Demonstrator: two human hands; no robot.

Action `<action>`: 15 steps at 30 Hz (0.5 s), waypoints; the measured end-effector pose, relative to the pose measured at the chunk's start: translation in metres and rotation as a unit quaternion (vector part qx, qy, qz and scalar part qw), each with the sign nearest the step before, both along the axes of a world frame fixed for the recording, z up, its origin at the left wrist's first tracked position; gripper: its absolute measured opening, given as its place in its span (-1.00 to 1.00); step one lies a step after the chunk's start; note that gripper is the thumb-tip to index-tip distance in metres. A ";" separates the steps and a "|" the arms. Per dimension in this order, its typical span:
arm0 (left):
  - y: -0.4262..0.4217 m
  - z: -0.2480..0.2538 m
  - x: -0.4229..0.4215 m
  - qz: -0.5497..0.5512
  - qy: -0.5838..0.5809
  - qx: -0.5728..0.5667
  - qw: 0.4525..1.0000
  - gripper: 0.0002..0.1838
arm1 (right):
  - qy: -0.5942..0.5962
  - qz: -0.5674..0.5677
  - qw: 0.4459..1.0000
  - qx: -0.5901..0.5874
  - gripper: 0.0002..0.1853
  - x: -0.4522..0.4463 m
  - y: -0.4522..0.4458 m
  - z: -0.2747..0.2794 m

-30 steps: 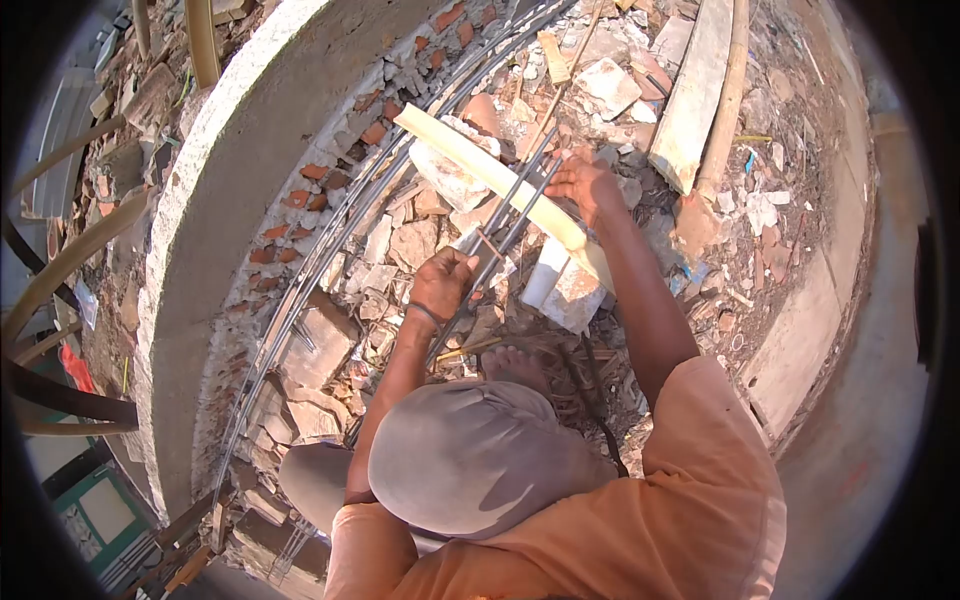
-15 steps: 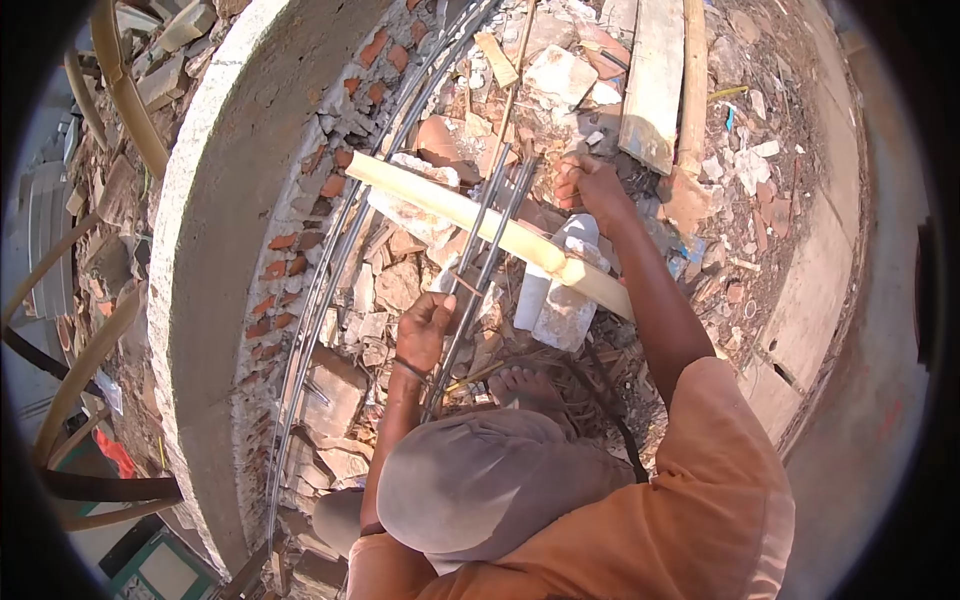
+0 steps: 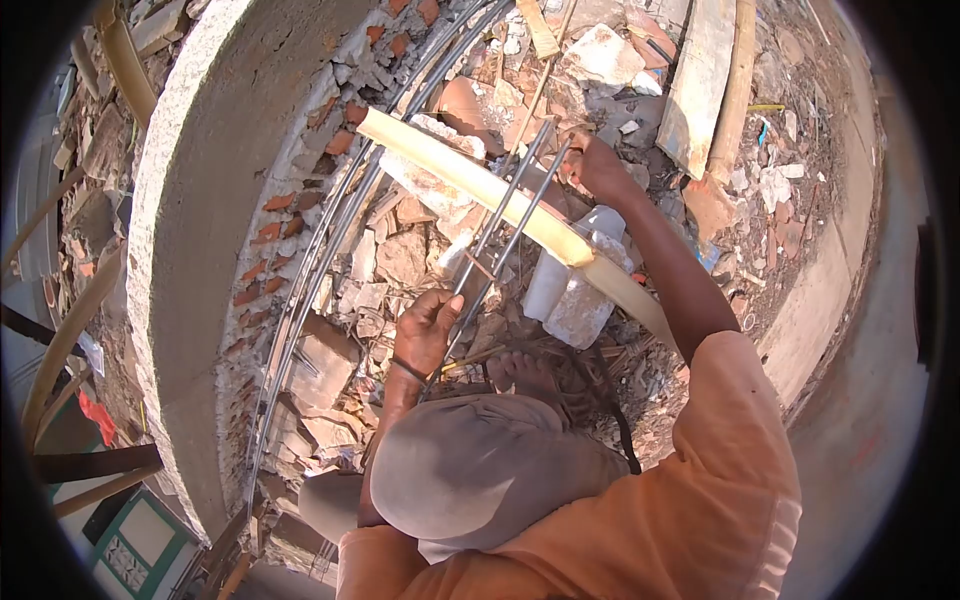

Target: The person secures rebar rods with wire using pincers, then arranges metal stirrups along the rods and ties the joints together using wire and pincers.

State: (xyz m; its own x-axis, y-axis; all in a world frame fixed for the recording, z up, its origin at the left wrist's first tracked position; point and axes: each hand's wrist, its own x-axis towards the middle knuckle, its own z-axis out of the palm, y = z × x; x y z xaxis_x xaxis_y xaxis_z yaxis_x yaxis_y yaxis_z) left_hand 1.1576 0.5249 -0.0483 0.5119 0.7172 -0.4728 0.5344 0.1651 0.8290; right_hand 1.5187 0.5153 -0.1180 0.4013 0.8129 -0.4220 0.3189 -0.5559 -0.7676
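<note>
Two parallel metal rods [image 3: 510,220] lie across a split bamboo piece [image 3: 470,183], joined by a small rusty crosspiece [image 3: 480,265]. My left hand [image 3: 426,325] is closed round the near part of the rods, below the crosspiece. My right hand [image 3: 592,165] is at the far end of the rods, its fingers bent together beside the tip of the right rod. Whether it grips that rod or something thin is too small to tell. Under the bamboo are pale stone blocks [image 3: 580,310].
A curved concrete wall [image 3: 200,220] with broken brick runs along the left, with long metal bars [image 3: 310,290] beside it. Wooden planks [image 3: 700,90] lie at the upper right. Rubble [image 3: 400,258] covers the ground, and my bare foot [image 3: 525,372] rests on it.
The camera view has shifted. My right hand, apart from the rods half a second ago, is now at their far end. My left hand stays at the near part of the rods.
</note>
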 end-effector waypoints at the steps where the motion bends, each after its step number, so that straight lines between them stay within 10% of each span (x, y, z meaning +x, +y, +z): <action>1: 0.000 0.000 -0.002 -0.004 0.011 0.007 1.000 -0.83 | 0.004 -0.011 1.000 0.001 -0.77 -0.004 0.001 0.011; 8: 0.006 0.065 -0.056 -0.050 0.092 0.124 0.987 -0.78 | 0.137 -0.002 0.988 -0.078 -0.67 0.016 0.003 0.018; 15: 0.001 0.144 -0.186 -0.099 0.317 0.235 0.914 -0.68 | -0.005 -0.241 0.905 0.350 -0.64 -0.040 0.006 0.107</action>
State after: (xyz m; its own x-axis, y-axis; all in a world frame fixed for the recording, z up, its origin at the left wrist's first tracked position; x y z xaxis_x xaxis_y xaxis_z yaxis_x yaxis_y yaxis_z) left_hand 0.9719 0.5263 0.0954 0.3840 0.8398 -0.3837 0.9123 -0.2812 0.2976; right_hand 1.4784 0.5211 -0.0107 0.7815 0.6094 0.1339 0.1776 -0.0116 -0.9840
